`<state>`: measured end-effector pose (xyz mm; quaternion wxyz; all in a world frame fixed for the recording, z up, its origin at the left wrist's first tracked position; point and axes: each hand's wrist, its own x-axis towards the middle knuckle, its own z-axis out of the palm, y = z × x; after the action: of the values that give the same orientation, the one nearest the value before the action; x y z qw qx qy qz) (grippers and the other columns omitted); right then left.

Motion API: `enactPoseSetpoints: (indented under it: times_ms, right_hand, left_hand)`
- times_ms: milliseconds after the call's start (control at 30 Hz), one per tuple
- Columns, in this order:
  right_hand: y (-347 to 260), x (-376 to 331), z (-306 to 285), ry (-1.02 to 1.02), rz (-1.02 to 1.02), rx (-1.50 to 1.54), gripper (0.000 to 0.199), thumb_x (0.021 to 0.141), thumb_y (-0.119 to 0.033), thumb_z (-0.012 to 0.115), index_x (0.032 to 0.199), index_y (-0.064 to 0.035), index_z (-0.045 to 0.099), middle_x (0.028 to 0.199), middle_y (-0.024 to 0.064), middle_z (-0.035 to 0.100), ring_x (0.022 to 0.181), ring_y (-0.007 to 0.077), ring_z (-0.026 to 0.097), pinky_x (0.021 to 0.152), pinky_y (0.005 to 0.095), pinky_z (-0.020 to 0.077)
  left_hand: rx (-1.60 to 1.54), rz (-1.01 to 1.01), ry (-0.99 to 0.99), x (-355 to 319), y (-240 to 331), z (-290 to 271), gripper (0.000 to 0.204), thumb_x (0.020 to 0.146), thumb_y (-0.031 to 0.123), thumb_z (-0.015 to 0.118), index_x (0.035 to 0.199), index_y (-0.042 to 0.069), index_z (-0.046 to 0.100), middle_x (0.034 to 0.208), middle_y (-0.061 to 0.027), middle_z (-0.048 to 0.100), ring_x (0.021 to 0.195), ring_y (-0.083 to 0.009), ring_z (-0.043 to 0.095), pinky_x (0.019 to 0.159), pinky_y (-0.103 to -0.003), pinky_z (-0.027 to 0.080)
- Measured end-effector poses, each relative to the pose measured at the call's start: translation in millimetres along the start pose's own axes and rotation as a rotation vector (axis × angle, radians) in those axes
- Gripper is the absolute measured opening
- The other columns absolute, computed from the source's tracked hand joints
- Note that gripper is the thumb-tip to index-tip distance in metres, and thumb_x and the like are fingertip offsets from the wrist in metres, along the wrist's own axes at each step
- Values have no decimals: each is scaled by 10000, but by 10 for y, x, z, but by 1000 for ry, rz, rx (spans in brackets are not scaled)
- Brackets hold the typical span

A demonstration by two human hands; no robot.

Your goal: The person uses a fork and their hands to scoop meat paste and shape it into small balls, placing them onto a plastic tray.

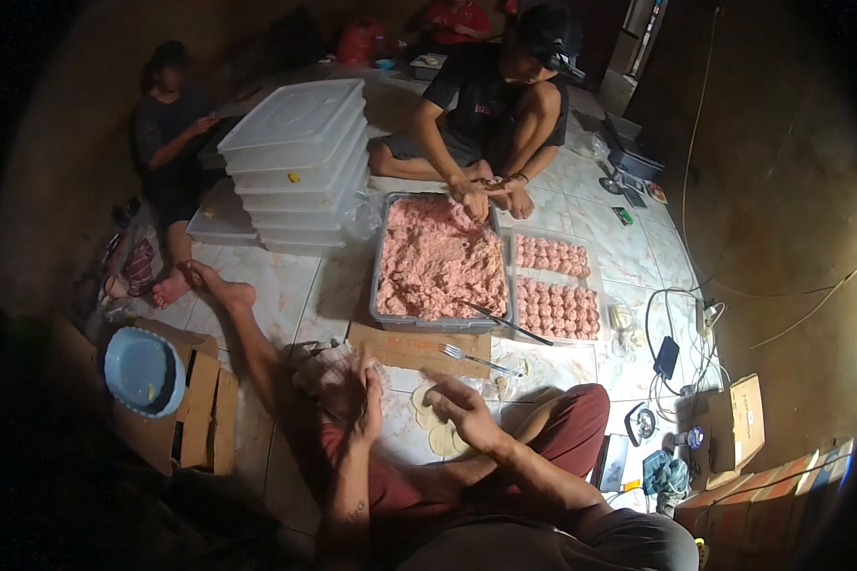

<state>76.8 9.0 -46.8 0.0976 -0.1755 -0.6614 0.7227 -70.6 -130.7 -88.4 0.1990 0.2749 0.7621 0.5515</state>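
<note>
Hands [419, 404] over wrappers [435, 428], fork [478, 361] beyond

A pale tiled floor [300, 295] carries a grey tray of pink minced meat [438, 262]. Left of the tray stand stacked lidded white containers [297, 162]; right of it lies a sheet of meatballs [555, 285]. Just below the tray lie a cardboard piece [417, 347], a fork [476, 360] and round dough wrappers [436, 426].

Several thin, round, pale dough wrappers [436, 430] are laid flat and overlapping on the white tiled floor, just beside a crumpled clear plastic bag [328, 373] (its contents cannot be told), which is slumped to their left near a strip of brown cardboard.
</note>
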Motion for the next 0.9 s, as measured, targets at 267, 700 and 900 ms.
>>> enactPoseSetpoints:
  times_ms: [267,700,900]
  right_hand:
    - [670,832,-769,395,-161,-1532,782,850,-102,533,1472,142,126,960,268,669,799,345,683,766,481,497]
    - [-535,853,-691,684,-724,-1361,218,915,-261,579,909,-86,709,912,143,618,951,312,550,800,449,405]
    - [89,1395,-1261,346,-634,-1691,172,926,-225,509,949,-71,581,826,143,593,726,308,583,625,460,455]
  left_hand:
    - [994,-278,195,177,-720,-152,1005,758,508,749,1534,148,221,1497,-432,88,1373,-605,138,1116,-646,133]
    - [667,158,478,307,-699,-281,344,807,125,697,1149,160,698,1303,-149,587,1242,-389,500,1048,-466,384]
    - [521,89,465,105,-281,180,618,838,88,651,1403,55,402,1395,-256,437,1309,-430,407,1080,-489,337]
